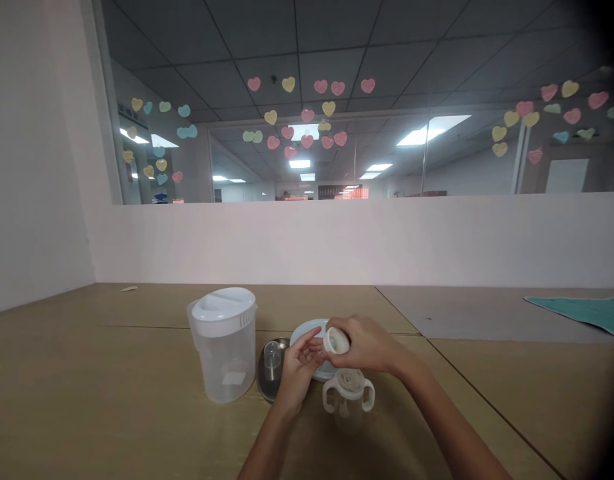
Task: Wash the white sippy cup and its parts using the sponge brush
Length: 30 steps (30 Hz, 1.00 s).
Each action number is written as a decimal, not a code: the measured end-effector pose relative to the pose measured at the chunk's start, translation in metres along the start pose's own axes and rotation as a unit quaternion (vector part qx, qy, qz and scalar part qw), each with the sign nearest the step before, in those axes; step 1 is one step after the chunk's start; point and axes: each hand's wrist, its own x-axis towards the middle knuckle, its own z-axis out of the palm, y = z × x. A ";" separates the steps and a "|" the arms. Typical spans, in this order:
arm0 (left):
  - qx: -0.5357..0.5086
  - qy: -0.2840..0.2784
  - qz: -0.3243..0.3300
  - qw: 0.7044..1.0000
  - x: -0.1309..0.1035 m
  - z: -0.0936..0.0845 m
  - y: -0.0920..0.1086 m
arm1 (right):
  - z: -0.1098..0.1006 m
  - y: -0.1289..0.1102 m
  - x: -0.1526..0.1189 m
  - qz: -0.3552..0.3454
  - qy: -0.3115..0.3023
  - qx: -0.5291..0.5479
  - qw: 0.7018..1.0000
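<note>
And here we are in what looks like an office or classroom-type room: a wide window (387,153) spans the pale wall (337,243), dotted with heart-shaped paper notes (307,115)! Through the glass, or mirrored in it, a grid ceiling (331,30) with bright light panels (431,131), above a plain brown counter (137,387).

Plate (309,325) partly behind left hand (301,363) and right hand (364,343), teal cloth (587,312) partly out-of-frame
</note>
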 end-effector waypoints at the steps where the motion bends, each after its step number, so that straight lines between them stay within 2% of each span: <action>1: 0.007 0.022 0.000 1.000 -0.001 0.001 -0.002 | -0.003 0.002 -0.002 0.006 0.004 0.004 1.000; 3: 0.039 0.049 0.006 0.998 -0.005 0.003 -0.005 | -0.009 0.008 -0.007 0.006 0.016 0.021 1.000; 4: 0.066 0.044 0.012 0.997 -0.008 0.005 -0.005 | -0.012 0.011 -0.009 0.003 0.021 0.030 0.999; 6: 0.139 -0.008 0.035 0.990 -0.016 0.009 -0.005 | -0.015 0.017 -0.013 -0.005 0.027 0.035 0.999; 9: 0.231 -0.106 0.097 0.962 -0.027 0.017 -0.004 | -0.016 0.022 -0.016 -0.018 0.020 0.037 0.999; 12: 0.290 -0.150 0.137 0.935 -0.033 0.023 -0.008 | -0.013 0.023 -0.014 -0.027 -0.005 0.054 0.998; 16: 0.325 -0.115 0.138 0.928 -0.033 0.025 -0.017 | -0.006 0.022 -0.011 0.001 -0.062 0.051 0.997; 20: 0.337 -0.078 0.092 0.934 -0.032 0.025 -0.016 | -0.001 0.022 -0.010 0.017 -0.116 0.042 0.992; 25: 0.299 -0.087 0.078 0.947 -0.033 0.026 -0.008 | -0.001 0.024 -0.009 0.022 -0.165 0.043 0.985; 30: 0.296 -0.080 0.062 0.950 -0.034 0.024 -0.013 | 0.000 0.028 -0.009 0.007 -0.179 0.063 0.982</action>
